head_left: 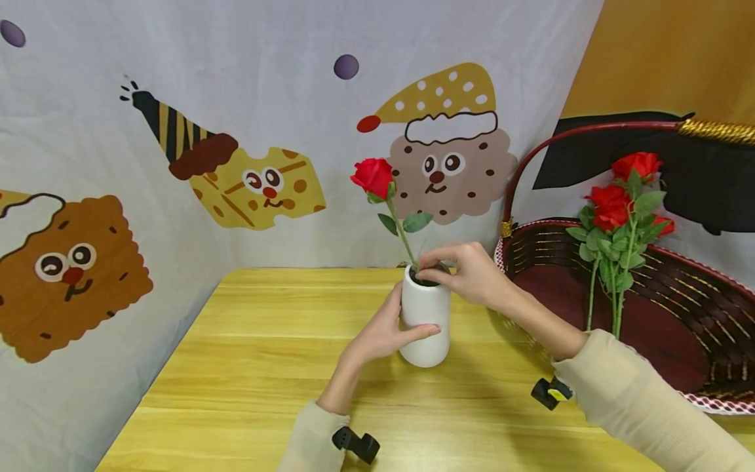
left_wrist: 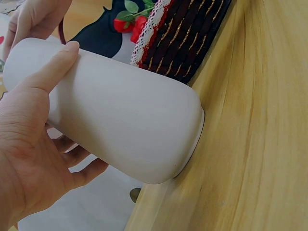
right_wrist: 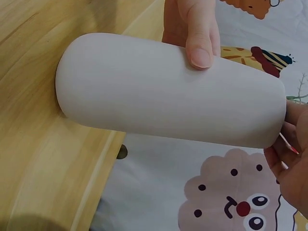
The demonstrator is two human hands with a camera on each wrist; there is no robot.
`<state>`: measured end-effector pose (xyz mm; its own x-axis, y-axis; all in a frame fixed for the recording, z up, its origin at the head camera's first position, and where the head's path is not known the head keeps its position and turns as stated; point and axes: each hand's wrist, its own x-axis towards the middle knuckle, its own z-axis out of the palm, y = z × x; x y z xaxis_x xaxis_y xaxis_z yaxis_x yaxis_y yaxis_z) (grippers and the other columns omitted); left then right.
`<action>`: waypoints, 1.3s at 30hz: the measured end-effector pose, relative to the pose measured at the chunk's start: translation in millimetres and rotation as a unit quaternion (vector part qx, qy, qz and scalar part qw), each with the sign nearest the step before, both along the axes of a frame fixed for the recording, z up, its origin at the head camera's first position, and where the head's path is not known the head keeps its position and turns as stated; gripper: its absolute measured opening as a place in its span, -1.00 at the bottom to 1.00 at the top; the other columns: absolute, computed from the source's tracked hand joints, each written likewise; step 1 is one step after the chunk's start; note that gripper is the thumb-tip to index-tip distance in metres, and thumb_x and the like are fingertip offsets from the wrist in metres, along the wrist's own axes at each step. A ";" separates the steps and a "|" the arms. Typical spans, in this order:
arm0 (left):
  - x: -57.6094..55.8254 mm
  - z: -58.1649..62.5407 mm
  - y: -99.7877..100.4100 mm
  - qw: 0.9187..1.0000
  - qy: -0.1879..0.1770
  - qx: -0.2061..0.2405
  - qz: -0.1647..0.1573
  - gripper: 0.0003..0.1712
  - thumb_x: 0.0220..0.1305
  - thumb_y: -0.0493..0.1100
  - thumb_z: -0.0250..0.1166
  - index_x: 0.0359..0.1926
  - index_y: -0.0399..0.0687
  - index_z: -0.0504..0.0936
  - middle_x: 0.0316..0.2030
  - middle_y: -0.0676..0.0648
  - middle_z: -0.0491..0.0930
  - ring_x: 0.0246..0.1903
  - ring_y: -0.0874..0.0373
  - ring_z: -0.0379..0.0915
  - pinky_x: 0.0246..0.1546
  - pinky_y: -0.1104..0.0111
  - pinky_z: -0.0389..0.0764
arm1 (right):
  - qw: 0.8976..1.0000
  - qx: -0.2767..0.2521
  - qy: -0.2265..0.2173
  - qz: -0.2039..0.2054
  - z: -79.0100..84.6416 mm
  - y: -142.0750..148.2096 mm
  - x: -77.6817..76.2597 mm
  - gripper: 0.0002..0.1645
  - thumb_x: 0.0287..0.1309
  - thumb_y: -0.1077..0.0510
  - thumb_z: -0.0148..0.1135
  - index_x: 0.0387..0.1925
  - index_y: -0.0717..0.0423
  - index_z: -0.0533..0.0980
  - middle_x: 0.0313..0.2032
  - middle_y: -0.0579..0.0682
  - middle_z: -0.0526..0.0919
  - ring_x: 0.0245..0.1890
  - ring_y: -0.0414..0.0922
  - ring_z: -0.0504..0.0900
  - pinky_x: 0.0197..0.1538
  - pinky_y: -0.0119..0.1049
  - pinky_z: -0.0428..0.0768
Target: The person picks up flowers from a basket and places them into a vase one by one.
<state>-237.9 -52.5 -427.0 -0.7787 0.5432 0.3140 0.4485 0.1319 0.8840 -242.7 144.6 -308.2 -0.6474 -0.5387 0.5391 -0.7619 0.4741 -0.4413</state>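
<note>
A white vase (head_left: 426, 321) stands upright on the wooden table (head_left: 248, 367). My left hand (head_left: 386, 331) grips it from the left; in the left wrist view the thumb lies over the vase (left_wrist: 125, 110) and the fingers go round behind. At the vase's mouth, my right hand (head_left: 466, 269) pinches the stem of a red rose (head_left: 373, 177), whose lower end goes down into the dark opening. The bloom leans to the left above the rim. In the right wrist view, the right hand's fingers (right_wrist: 293, 139) sit at the rim and the left thumb (right_wrist: 199, 55) presses the vase's side.
On the right stands a dark woven basket (head_left: 666, 314) with a tall handle and lace trim. Several red roses (head_left: 613, 210) with green leaves lean inside it. A cloth (head_left: 283, 78) with cartoon biscuits and cheese hangs behind the table.
</note>
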 end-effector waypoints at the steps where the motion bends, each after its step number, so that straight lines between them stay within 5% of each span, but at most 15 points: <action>1: 0.0 0.0 0.0 1.000 0.000 0.000 0.000 0.02 0.30 0.01 0.43 0.54 0.45 -0.06 0.28 0.13 0.34 0.18 0.17 0.41 0.18 0.12 0.47 | 1.000 0.004 0.000 -0.002 -0.3 0.2 -0.2 -0.90 0.11 0.27 0.50 -0.29 0.09 0.75 -0.32 -0.12 0.77 -0.25 -0.17 0.69 -0.19 -0.21 0.65; 13: -0.3 1.2 0.2 1.000 0.010 0.003 0.003 0.04 0.29 -0.02 0.44 0.55 0.46 -0.07 0.31 0.15 0.31 0.20 0.18 0.39 0.20 0.11 0.46 | 0.999 0.035 0.014 0.012 -0.4 2.0 -5.9 -0.84 0.05 0.29 0.53 -0.27 0.09 0.78 -0.32 -0.10 0.79 -0.30 -0.15 0.72 0.19 0.07 0.42; 24: 1.3 2.5 0.2 1.000 0.007 -0.001 0.004 0.04 0.29 -0.01 0.44 0.55 0.47 -0.07 0.31 0.16 0.31 0.21 0.18 0.38 0.20 0.12 0.45 | 0.996 0.082 -0.015 0.020 8.6 -0.8 -5.4 -0.88 0.09 0.30 0.51 -0.31 0.07 0.78 -0.30 -0.10 0.78 -0.26 -0.15 0.73 -0.18 -0.18 0.68; 39: -0.8 1.0 0.4 1.000 0.006 0.004 0.000 0.01 0.30 0.00 0.42 0.54 0.47 -0.05 0.29 0.16 0.32 0.20 0.18 0.39 0.20 0.12 0.46 | 0.993 0.102 -0.052 0.019 13.9 -2.7 -4.1 -0.91 0.13 0.29 0.47 -0.31 0.07 0.77 -0.31 -0.12 0.78 -0.31 -0.22 0.70 -0.22 -0.25 0.67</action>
